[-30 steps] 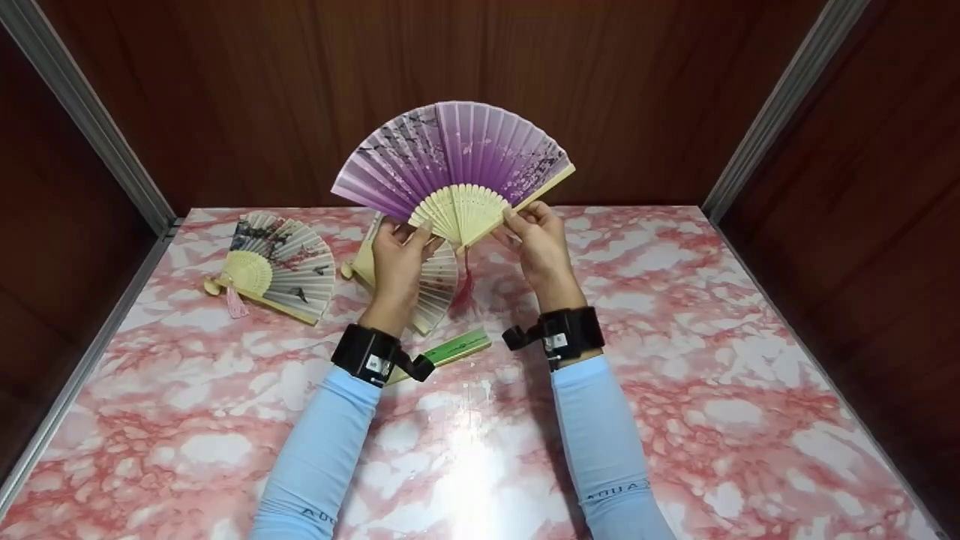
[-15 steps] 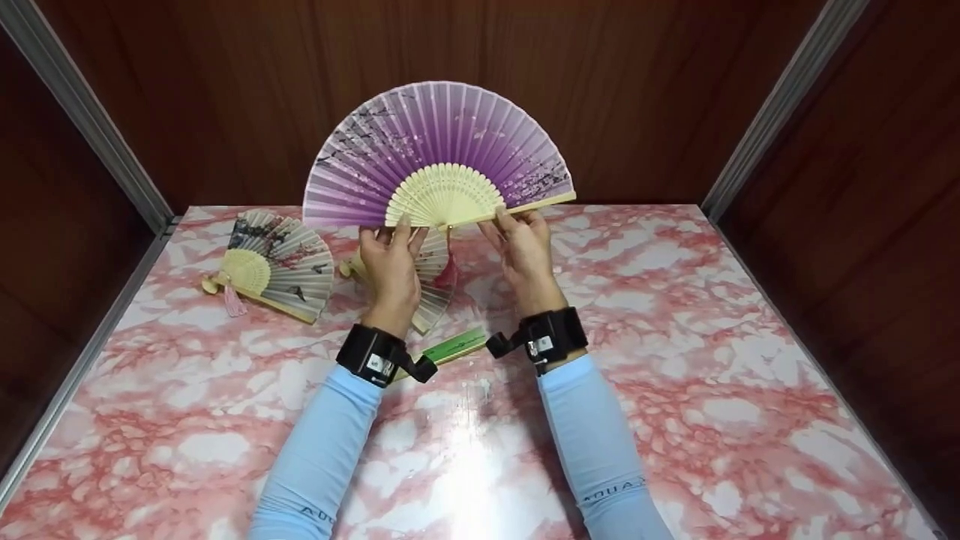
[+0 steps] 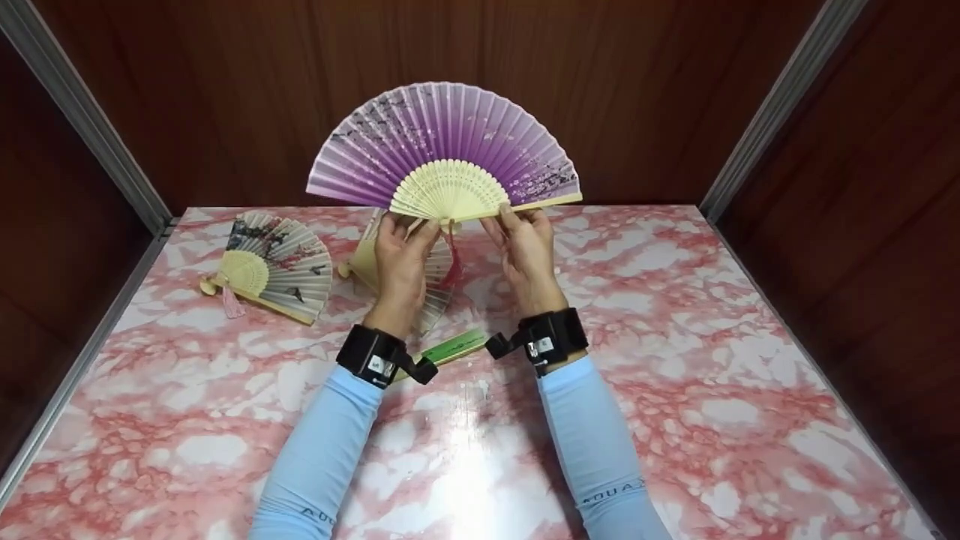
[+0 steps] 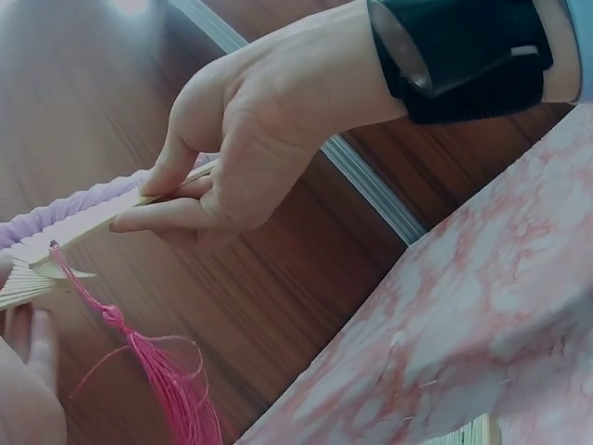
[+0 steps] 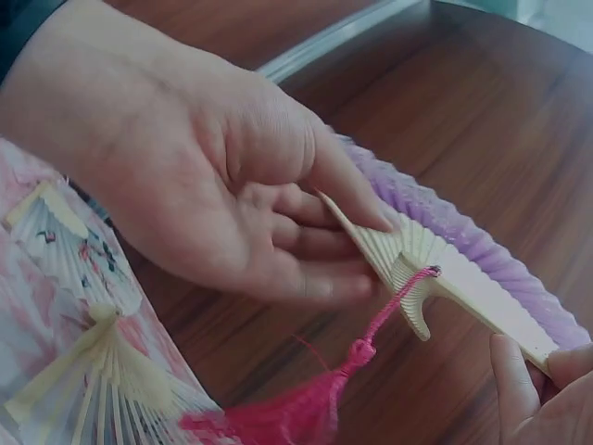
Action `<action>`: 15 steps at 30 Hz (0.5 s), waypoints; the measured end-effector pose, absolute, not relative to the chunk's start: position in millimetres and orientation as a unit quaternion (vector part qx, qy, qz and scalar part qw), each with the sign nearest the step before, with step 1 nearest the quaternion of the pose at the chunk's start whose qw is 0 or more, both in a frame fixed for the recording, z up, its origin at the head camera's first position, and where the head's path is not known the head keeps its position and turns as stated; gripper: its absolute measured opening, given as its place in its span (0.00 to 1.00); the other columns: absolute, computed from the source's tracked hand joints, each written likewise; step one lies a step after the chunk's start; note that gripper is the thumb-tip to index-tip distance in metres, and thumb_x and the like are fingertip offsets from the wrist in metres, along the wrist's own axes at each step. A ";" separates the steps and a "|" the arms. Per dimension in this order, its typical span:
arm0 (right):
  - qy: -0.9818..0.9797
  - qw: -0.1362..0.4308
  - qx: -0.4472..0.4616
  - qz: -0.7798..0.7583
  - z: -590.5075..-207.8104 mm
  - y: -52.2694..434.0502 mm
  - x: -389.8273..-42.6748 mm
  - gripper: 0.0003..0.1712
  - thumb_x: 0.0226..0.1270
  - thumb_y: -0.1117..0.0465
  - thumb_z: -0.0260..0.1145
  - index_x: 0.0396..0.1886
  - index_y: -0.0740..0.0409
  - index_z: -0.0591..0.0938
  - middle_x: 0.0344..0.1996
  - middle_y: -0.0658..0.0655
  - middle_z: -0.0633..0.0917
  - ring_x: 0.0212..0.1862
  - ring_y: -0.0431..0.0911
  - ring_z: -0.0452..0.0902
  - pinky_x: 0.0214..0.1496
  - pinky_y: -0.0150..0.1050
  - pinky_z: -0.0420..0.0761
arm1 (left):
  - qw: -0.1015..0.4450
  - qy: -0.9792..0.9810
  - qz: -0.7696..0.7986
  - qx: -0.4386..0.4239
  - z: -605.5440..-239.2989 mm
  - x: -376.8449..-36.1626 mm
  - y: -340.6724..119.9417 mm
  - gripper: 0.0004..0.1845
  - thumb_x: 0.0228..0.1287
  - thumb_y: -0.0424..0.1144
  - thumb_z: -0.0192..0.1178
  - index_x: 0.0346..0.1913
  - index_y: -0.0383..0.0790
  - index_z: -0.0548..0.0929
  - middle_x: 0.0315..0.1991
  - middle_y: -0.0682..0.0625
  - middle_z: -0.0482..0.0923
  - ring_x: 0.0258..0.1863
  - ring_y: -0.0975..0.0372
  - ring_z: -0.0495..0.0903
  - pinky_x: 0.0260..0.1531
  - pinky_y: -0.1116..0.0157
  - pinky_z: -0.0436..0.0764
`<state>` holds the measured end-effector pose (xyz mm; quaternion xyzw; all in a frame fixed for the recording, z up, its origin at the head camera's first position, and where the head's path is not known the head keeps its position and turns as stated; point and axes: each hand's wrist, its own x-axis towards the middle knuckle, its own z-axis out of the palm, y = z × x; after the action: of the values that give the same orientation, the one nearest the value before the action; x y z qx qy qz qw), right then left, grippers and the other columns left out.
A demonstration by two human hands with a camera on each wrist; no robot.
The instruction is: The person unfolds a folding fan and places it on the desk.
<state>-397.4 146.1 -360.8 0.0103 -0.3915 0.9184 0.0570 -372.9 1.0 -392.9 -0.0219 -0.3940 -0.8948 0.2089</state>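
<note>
In the head view a purple folding fan [image 3: 466, 127] with blossom print and pale wooden ribs is spread wide above the table. My left hand [image 3: 401, 262] pinches its ribs at the lower left, near the pivot; the right wrist view shows the thumb on top of the ribs. My right hand [image 3: 529, 259] holds the right guard stick between thumb and fingers, also visible in the left wrist view as the right hand [image 4: 250, 139]. A pink tassel [image 5: 306, 403] hangs from the pivot.
A spread fan with a dark print [image 3: 285, 266] lies at the table's left. Another open fan [image 3: 360, 262] lies partly hidden behind my left hand. A folded green fan [image 3: 454, 346] lies nearer. A brown panel [image 3: 637, 97] stands behind the marbled table [image 3: 712, 337].
The purple fan has spread wider, to nearly a half circle, and its right guard stick has tilted down toward level. Its left edge dipped, then rose slightly as my left hand shifted.
</note>
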 end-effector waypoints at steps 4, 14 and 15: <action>-0.380 0.053 -0.001 0.924 -359.2 144.2 -395.0 0.10 0.75 0.73 0.54 0.53 0.70 0.70 0.45 0.63 0.82 0.39 0.46 0.88 0.49 0.35 0.89 | 0.216 -0.389 -0.896 -0.006 -386.4 -376.7 11.2 0.21 0.66 0.22 0.61 0.59 0.35 0.72 0.47 0.48 0.79 0.41 0.62 0.83 0.50 0.63 0.88; -0.305 0.019 -0.020 0.952 -352.0 154.6 -396.2 0.24 0.76 0.73 0.52 0.69 0.77 0.66 0.44 0.61 0.82 0.44 0.46 0.84 0.52 0.34 0.88 | 0.232 -0.269 -0.935 0.017 -370.9 -389.6 54.7 0.27 0.68 0.24 0.61 0.69 0.32 0.72 0.58 0.40 0.80 0.43 0.64 0.84 0.46 0.69 0.87; -0.300 0.015 -0.022 0.953 -351.9 154.9 -395.9 0.24 0.76 0.73 0.52 0.69 0.77 0.66 0.44 0.61 0.82 0.44 0.46 0.84 0.53 0.34 0.88 | 0.231 -0.265 -0.936 0.012 -370.8 -389.6 57.1 0.28 0.67 0.23 0.61 0.69 0.32 0.71 0.60 0.39 0.79 0.44 0.63 0.84 0.47 0.68 0.88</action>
<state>-395.9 154.9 -351.9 -0.0224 -0.3002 0.9535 0.0151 -389.6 57.1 -370.8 0.0117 -0.2646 -0.9363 0.2308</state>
